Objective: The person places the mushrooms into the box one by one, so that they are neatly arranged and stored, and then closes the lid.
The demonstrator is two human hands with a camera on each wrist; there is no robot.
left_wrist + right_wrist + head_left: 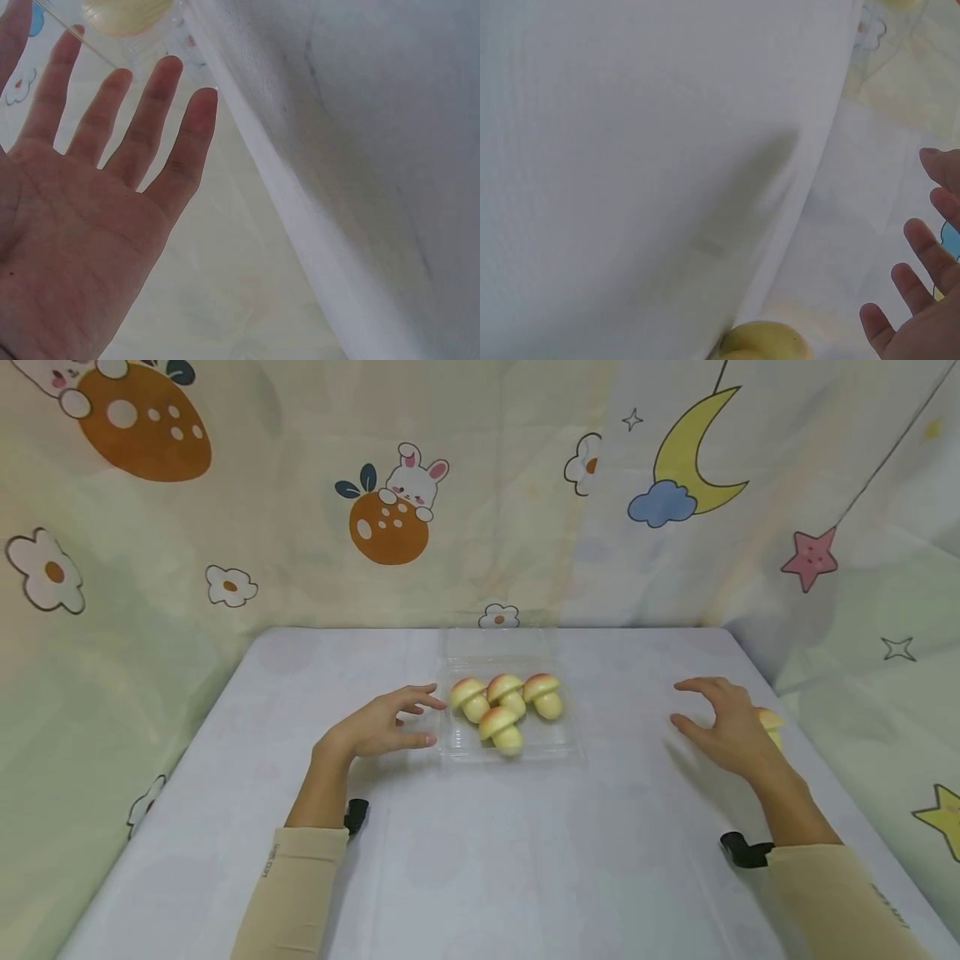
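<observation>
Several toy mushrooms (501,727) with yellow stems and reddish-yellow caps lie together in a clear plastic box (566,750). At the box's left side is my left hand (382,722), fingers spread and holding nothing, fingertips close by the rim. In the left wrist view that hand (97,172) shows its palm, with part of a pale yellow mushroom (127,11) beyond. My right hand (723,727) is at the right of the table, thumb and fingers apart, nothing between them. Another mushroom (771,720) is partly hidden behind it; the right wrist view shows a yellow piece (769,339) at the bottom edge.
A white cloth covers the table (510,860). The box's transparent lid (495,645) lies folded back toward the far edge. Behind and at the sides hangs a curtain (495,527) printed with rabbits, flowers, a moon and stars. Each wrist carries a black camera mount (745,850).
</observation>
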